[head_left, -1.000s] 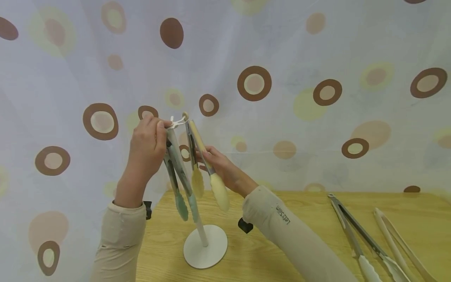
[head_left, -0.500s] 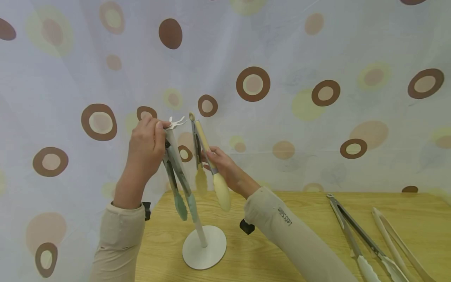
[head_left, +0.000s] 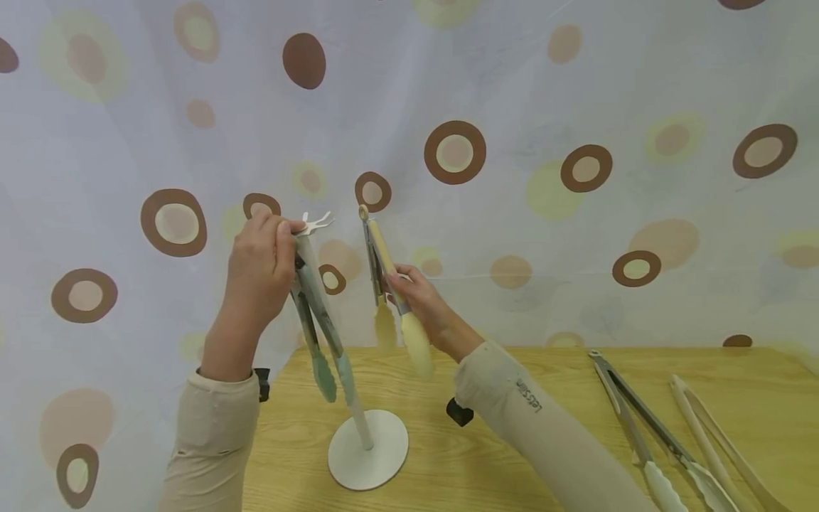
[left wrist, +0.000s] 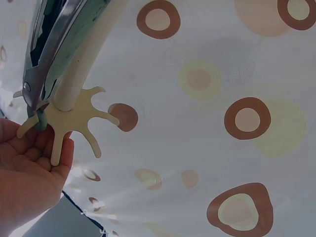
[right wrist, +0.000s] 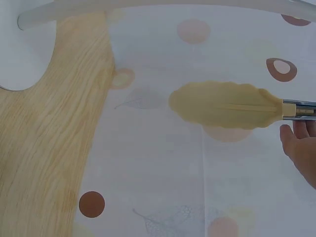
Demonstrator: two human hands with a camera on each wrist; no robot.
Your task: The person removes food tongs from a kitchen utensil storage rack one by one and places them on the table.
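Observation:
My left hand (head_left: 256, 274) grips the top of a white utensil stand (head_left: 367, 469), at its ring of hooks (left wrist: 74, 121). A pair of tongs with green tips (head_left: 346, 377) hangs from one hook by its loop, beside my left fingers in the left wrist view. My right hand (head_left: 425, 302) holds a second pair of tongs with yellow tips (head_left: 417, 345) by the handles, to the right of the stand and apart from it. Its arms are spread, and its loop end points up. In the right wrist view one scalloped yellow tip (right wrist: 224, 104) shows, with part of my hand behind it.
Two more pairs of tongs lie on the wooden table at the right: metal tongs with pale tips (head_left: 640, 423) and beige tongs (head_left: 710, 427). A curtain with brown and yellow spots (head_left: 512, 92) hangs behind the table (head_left: 486, 462).
The yellow tongs' loop has come off a hook, and my right hand has carried them rightward, away from the stand. My left hand stays on the stand's top.

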